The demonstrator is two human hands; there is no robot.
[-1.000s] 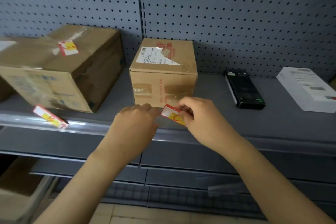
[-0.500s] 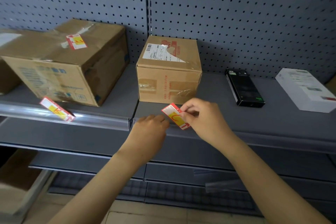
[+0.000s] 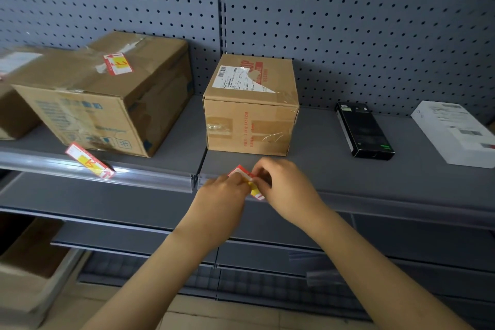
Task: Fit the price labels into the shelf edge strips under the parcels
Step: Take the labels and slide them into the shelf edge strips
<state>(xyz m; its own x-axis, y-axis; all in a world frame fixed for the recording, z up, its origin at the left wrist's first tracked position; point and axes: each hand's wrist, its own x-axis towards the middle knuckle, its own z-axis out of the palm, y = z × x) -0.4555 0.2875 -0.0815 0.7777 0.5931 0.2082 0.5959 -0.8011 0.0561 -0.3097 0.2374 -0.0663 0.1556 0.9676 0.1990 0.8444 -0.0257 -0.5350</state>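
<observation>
Right hand: closed in a pinch on the label, thumb and forefinger at its right end. Nearer of the two hands to the label's free length.

Left hand: knuckles up, fingers curled at the label's left end and lower edge, touching it. Whether it pinches the label or only presses it toward the strip cannot be told; the fingertips are hidden.

Label: red and yellow card, held between both hands. Long axis tilted, upper-left end high, lower-right end low, so it lies askew to the strip. Mostly covered by the fingers.

Strip: clear edge channel, running left to right directly under the label. The label's lower end appears to meet it; not yet seated along its length. Judgement: the coming move turns on levelling the label's long axis to the strip, then pushing it in.

Small parcel: just behind the strip, directly above the label.

Large parcel: left of the small parcel, a second label lying on its top.

Third label: in the left strip below the large parcel, crooked, seemingly only half seated.

Black box and white box: right of the small parcel, well apart from the hands.
</observation>
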